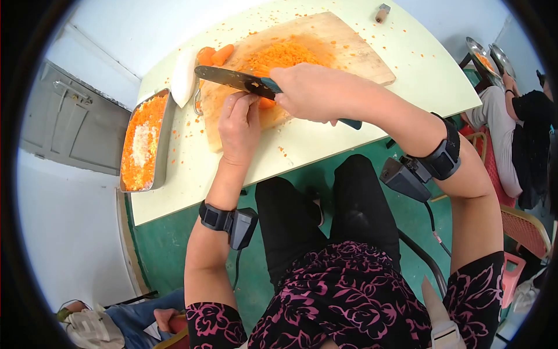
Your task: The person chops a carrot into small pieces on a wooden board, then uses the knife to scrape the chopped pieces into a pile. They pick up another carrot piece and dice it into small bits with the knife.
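Observation:
My right hand is closed round the teal handle of a knife, whose dark blade points left over the wooden board. My left hand has its fingers bent together just below the blade, at the board's left part. A piece of carrot shows between the hands, partly hidden; whether my left fingers grip some of it is not visible. Chopped carrot lies heaped on the board behind the knife. Two carrot pieces and a long white radish lie at the back left.
A metal tray of chopped orange and white food stands at the table's left edge. A small wooden-handled tool lies at the back right. Seated people are at the far right and lower left, near chairs. Carrot bits dot the table.

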The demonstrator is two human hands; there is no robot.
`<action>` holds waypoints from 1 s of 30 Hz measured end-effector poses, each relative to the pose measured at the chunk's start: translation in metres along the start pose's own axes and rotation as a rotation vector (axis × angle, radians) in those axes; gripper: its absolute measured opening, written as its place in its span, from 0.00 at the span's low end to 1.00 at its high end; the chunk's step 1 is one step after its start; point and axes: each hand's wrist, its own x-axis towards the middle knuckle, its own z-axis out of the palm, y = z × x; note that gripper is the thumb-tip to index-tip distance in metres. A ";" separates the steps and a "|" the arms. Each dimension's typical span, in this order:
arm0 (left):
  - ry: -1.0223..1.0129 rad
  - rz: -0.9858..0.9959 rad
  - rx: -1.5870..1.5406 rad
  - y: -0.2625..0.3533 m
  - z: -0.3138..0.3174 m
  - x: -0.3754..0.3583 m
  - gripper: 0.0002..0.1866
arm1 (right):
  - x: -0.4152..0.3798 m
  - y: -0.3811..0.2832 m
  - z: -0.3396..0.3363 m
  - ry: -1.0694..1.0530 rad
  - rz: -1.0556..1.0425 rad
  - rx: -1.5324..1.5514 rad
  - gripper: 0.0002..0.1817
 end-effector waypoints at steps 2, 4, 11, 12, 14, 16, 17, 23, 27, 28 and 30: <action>0.010 0.021 -0.001 -0.002 0.000 0.000 0.05 | 0.000 0.003 0.000 -0.031 0.048 -0.014 0.10; 0.004 0.025 0.003 -0.001 -0.001 0.001 0.05 | -0.004 0.004 0.000 -0.004 0.039 -0.023 0.10; 0.002 0.040 0.014 -0.003 -0.001 -0.001 0.07 | 0.009 0.003 0.008 -0.034 0.014 0.013 0.11; 0.002 0.042 0.015 -0.003 0.000 -0.001 0.06 | 0.009 0.005 0.010 -0.009 0.007 0.012 0.11; 0.002 0.041 0.020 -0.005 -0.001 -0.002 0.06 | 0.009 0.007 0.017 0.035 -0.009 0.013 0.11; -0.015 0.018 0.014 -0.003 0.000 -0.002 0.06 | 0.019 0.024 0.033 0.202 -0.188 -0.114 0.11; -0.023 0.004 0.009 -0.002 0.002 -0.002 0.06 | 0.020 0.027 0.036 0.283 -0.276 -0.179 0.11; 0.002 0.040 -0.017 -0.002 0.003 0.000 0.06 | 0.004 -0.001 0.010 0.002 0.026 -0.062 0.10; -0.011 0.035 -0.025 -0.005 0.002 0.001 0.06 | 0.026 0.009 0.025 0.002 0.021 -0.036 0.11; -0.023 0.023 -0.024 -0.006 0.001 -0.001 0.06 | 0.028 0.009 0.025 -0.017 0.041 -0.020 0.11; -0.022 0.023 -0.021 -0.006 0.001 0.000 0.06 | 0.030 0.011 0.023 -0.027 0.052 0.039 0.12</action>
